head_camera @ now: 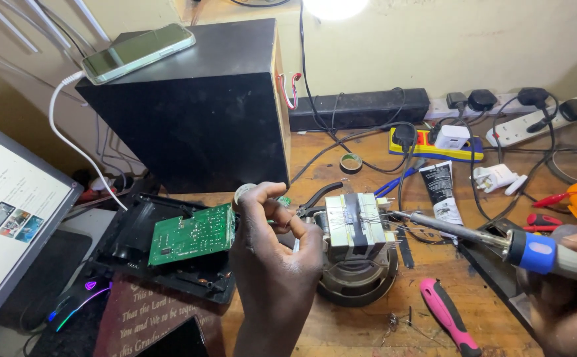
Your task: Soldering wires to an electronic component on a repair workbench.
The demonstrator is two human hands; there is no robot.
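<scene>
My left hand [272, 251] is closed on a thin strand of solder wire, which it holds against a small transformer [356, 226] with wire leads on top. The transformer rests on a round dark speaker part [361, 277]. My right hand [576, 291] grips a soldering iron [480, 238] by its blue and grey handle; the metal tip reaches the transformer's right side. A green circuit board [192, 235] lies in a black plastic casing [136, 231] just left of my left hand.
A black speaker box [196, 112] with a phone [136, 51] on top stands behind. A monitor [10, 211] and a mouse [70, 305] are at the left. A pink-handled tool [448, 316], a white tube [442, 188], power strips [526, 125] and cables crowd the wooden bench at the right.
</scene>
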